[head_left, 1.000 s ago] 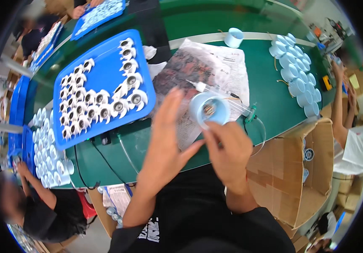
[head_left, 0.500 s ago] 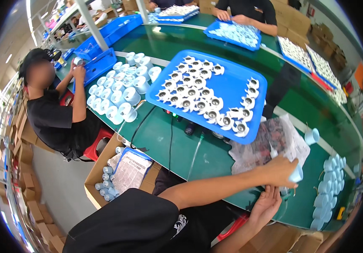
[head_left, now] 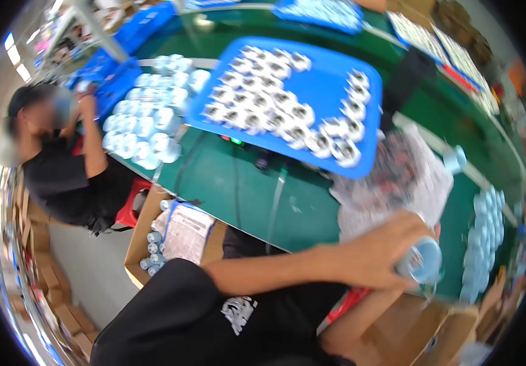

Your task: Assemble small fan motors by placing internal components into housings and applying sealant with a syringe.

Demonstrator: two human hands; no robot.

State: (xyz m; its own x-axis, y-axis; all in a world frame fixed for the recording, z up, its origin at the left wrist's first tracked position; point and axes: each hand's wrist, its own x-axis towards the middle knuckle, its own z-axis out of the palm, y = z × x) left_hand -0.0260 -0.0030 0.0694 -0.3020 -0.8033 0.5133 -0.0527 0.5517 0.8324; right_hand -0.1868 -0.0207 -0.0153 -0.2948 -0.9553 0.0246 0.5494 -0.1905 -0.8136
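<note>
My left hand [head_left: 391, 247] reaches across to the right side and is closed around a light blue plastic cup-shaped housing [head_left: 425, 261]. The housing's open end is tilted toward me, with metal parts and thin wires inside. Behind the left hand, my right hand is mostly hidden; only its forearm [head_left: 360, 314] shows clearly, so its fingers and anything in them cannot be made out. Past the hands, a crumpled clear plastic bag [head_left: 391, 165] with dark reddish contents lies on the green table. A single light blue housing [head_left: 455, 160] stands beyond it.
A blue tray [head_left: 318, 91] of white finned parts with dark round centres sits ahead. Rows of light blue housings stand at left [head_left: 144, 125] and right [head_left: 481, 244]. A co-worker [head_left: 55, 146] sits at the left. Cardboard boxes [head_left: 138, 244] stand below the table edge.
The view has shifted and is blurred. My left hand has turned the housing so its open end shows. My right hand, seen with its palm up before, is now mostly hidden.
</note>
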